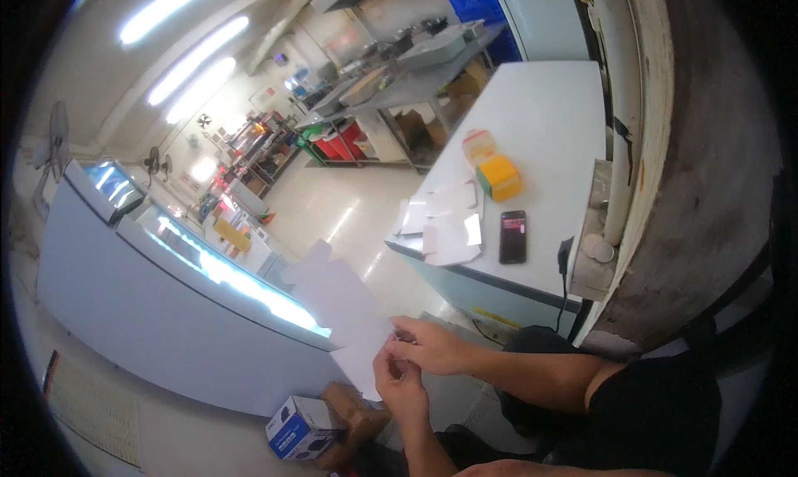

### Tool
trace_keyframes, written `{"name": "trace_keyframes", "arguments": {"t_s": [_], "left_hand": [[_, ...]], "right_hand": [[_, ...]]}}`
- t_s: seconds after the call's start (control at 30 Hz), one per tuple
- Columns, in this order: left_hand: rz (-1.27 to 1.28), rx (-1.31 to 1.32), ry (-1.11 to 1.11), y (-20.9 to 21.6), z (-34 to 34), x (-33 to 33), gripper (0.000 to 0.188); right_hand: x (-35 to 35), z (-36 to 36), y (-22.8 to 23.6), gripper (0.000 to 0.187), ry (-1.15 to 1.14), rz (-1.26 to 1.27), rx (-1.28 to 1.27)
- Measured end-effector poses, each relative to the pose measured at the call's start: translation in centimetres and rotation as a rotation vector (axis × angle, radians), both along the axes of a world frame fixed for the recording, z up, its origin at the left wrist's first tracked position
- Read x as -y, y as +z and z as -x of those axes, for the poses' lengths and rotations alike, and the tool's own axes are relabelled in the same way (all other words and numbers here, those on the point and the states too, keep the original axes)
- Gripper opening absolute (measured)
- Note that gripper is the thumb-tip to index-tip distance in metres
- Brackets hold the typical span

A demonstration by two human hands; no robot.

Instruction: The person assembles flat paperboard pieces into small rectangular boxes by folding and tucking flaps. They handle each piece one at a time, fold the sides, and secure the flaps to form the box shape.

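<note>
My left hand (402,387) and right hand (432,346) are pinched narrow at the near edge of the white card (345,302), which spreads just beyond them. Light, even pressure should keep it from creasing.

The white sheet (337,298) looks like smooth, matt card — the phone (514,242) glossy, the countertop (553,111) smooth, faintly shiny.
</note>
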State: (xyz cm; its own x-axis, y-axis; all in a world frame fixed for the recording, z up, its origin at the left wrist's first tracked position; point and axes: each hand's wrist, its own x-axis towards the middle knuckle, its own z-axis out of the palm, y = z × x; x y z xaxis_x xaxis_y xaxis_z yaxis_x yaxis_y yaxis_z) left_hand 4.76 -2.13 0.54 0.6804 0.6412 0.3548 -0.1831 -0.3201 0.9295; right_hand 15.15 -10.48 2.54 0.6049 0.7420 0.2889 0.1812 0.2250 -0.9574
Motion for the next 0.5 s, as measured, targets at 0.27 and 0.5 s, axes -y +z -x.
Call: {"name": "trace_keyframes", "arguments": {"t_s": [0.27, 0.5], "left_hand": [[0.333, 0.04, 0.008, 1.5, -3.3, 0.4, 0.026], [0.62, 0.207, 0.171, 2.3, -4.4, -1.3, 0.026]], "right_hand": [[0.5, -2.1, -1.3, 0.033, -0.06, -0.103, -0.114], [-0.7, 0.3, -2.1, 0.035, -0.408, -0.126, 0.594]]}}
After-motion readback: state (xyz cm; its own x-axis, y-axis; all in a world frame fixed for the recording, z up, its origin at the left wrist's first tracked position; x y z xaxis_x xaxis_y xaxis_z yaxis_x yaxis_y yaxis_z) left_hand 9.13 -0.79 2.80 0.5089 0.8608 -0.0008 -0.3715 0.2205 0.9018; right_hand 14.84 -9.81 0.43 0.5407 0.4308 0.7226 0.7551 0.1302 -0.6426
